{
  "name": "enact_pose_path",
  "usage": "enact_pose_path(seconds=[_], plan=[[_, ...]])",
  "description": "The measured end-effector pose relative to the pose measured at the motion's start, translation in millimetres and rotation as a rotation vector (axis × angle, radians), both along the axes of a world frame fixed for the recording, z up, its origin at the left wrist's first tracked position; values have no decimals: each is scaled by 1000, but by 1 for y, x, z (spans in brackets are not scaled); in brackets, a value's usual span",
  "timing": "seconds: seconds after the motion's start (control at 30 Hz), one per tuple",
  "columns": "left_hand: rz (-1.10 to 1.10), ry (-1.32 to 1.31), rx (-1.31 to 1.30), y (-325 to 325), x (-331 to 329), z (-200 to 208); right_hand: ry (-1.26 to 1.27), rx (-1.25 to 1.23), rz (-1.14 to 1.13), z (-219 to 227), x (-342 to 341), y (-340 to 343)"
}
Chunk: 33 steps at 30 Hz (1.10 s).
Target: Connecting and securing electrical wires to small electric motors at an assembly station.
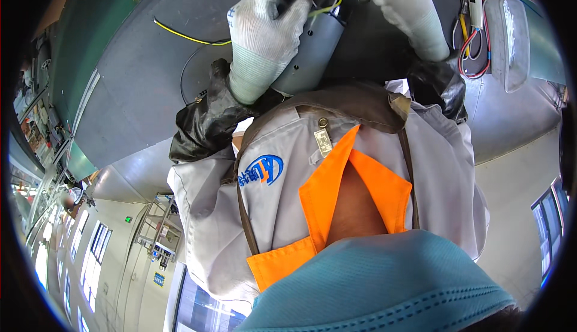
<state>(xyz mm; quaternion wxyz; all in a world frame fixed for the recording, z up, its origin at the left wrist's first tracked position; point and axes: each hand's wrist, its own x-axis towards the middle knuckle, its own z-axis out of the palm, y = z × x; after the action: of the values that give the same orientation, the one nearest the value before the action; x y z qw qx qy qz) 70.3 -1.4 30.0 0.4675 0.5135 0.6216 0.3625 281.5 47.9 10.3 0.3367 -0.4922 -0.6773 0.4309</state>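
Left hand hides part of grey cylinder; right hand cut by upper edge

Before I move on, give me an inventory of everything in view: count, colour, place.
Cylinder: 1, grey, top centre
Cylinder wires: count unclear, white, red and yellow-green, at its upper end
Loose wire: 1, yellow, upper left
Cable: 1, black, below the loose wire
Tester: 1, red and white, upper right
Leads: several, red and dark, by the tester
Tray: 1, pale, right of the tester
Bench: 1, dark grey, across the top
Rack: 1, grey, lower left
Windows: several, bright, toward both side edges
Jacket: 1, light grey with orange collar, centre
Apron: 1, brown, over the jacket
Sleeves: 2, black, on the forearms
Left hand: 1, white glove, cylinder's left side
Right hand: 1, white glove, right of the cylinder wires
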Motion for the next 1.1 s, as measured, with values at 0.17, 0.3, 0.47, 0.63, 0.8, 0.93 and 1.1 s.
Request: enact_pose_path(seconds=[0.17, 0.3, 0.47, 0.63, 0.8, 0.93, 1.1], plan=[[-57, 173, 495, -8, -2, -32, 180, -101, -325, -44, 14, 6], [-160, 312, 628, -6, 4, -48, -221, 310, -254, -60, 2, 26], [-303, 582, 582, -8, -19, -40, 683, -344, -229, -63, -31, 25], [-431, 426, 818, 9, -18, -50, 1077, -571, 299, -52, -23, 13], [-854, 847, 992, 30, -34, -34, 631, -581, -45, 3, -8, -42], [-918, 691, 934, 27, -31, -41, 791, -466, -35, -18, -13, -14], [-922, 722, 883, 19, -26, -40, 826, -475, -144, -4, -46, 18]])
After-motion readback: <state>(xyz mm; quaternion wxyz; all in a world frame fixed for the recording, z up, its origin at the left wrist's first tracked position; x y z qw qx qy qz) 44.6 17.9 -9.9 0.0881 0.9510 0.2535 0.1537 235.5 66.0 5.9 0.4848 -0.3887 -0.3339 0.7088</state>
